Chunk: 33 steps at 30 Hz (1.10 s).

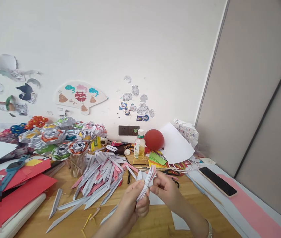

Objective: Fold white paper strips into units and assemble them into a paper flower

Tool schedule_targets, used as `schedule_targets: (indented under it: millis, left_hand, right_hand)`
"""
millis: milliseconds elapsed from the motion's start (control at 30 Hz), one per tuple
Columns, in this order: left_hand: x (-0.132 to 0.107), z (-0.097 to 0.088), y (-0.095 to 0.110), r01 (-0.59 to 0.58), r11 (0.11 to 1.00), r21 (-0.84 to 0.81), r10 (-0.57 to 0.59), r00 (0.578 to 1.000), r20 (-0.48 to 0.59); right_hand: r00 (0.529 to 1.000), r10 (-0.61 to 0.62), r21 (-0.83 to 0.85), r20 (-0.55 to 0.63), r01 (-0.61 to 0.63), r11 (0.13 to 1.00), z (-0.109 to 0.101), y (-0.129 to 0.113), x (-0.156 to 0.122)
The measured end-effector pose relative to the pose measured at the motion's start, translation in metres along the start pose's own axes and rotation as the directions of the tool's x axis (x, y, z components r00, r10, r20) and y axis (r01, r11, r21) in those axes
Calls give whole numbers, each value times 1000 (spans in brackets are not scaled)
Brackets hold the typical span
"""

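My left hand is closed around a bundle of folded paper strips, white with some pink edges, held upright over the wooden table. The fingers of my right hand are bent against the bundle's right side, pinching at its edge. Parts of the bundle are hidden behind my fingers. To the left of my hands lies a big heap of folded white and pink paper strips. A few loose strips lie nearer the table's front.
Paper flowers stand in a clear holder at the back left. Red paper sheets lie at the left. A drink bottle and a red balloon stand at the wall. A phone rests at the right.
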<state>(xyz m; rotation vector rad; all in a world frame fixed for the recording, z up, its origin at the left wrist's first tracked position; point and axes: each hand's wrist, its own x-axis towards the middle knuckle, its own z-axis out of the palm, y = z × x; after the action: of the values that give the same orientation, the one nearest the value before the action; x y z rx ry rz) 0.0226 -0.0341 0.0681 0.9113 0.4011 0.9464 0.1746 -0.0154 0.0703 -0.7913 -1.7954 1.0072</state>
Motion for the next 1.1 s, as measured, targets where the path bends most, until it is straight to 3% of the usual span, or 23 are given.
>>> schedule_targets:
  millis: [100,300,467,533,567,633,667,700,733,767,833,933,1000,1100]
  left_hand:
    - [-3,-2,-3,81,994,-69,-73,991,109]
    - [-12,2,-7,244,957,-155,-180,923,341]
    - [-12,2,-10,357,915,-188,-247,864,439]
    - [-8,2,-15,385,912,-142,-301,863,407]
    - [-5,1,-18,376,921,-105,-320,881,347]
    - [-1,2,-23,273,962,14,-272,954,126]
    - [1,3,-24,142,984,107,-139,990,-35]
    - [2,3,-23,12,971,237,29,985,-171]
    - [2,4,-22,-74,926,370,172,955,-240]
    - [2,5,-20,-135,863,487,294,918,-266]
    - [0,5,-15,-168,702,692,428,877,-221]
    - [2,1,-9,-113,539,835,446,879,-169]
    - [5,-4,-9,-98,534,839,435,883,-174]
    - [10,-10,-9,-110,635,765,379,907,-184]
  right_hand:
    - [999,-44,-77,12,45,996,-5,-8,0]
    - [993,-4,292,114,-30,956,3,-11,-5]
    - [993,-4,247,117,-25,969,6,-12,-5]
    - [997,21,206,80,-37,978,6,-10,-7]
    - [998,34,180,55,-44,983,6,-9,-8]
    - [998,60,129,10,-61,990,6,-6,-9]
    - [997,71,112,-13,-69,991,7,-5,-9]
    - [996,77,104,-34,-74,992,7,-4,-9]
    - [995,81,105,-58,-75,992,8,-4,-7]
    - [992,86,110,-88,-76,991,9,-3,-6]
    - [979,102,110,-174,-84,990,12,-4,-2]
    - [955,145,105,-257,-122,987,20,-3,3]
    - [955,150,119,-257,-123,985,24,0,4]
    - [962,133,123,-239,-106,987,24,4,3]
